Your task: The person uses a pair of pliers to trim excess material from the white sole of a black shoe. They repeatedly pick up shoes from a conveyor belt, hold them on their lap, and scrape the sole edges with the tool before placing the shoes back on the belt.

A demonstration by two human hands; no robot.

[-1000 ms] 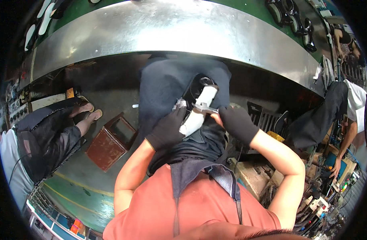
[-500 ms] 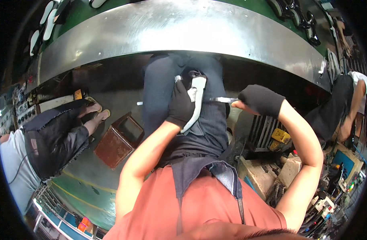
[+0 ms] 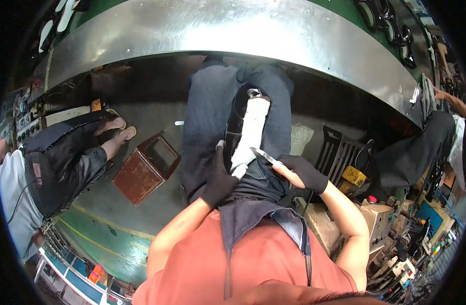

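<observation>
Black shoe with a white sole [image 3: 252, 126] lies on your dark-trousered lap [image 3: 206, 119]; your black-gloved left hand [image 3: 221, 179] grips its near end, your gloved right hand [image 3: 305, 172] a silver-bladed knife [image 3: 264, 155], tip apparently touching it.

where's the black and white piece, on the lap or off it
On: the black and white piece lies over dark trousers, left hand touching it.
</observation>
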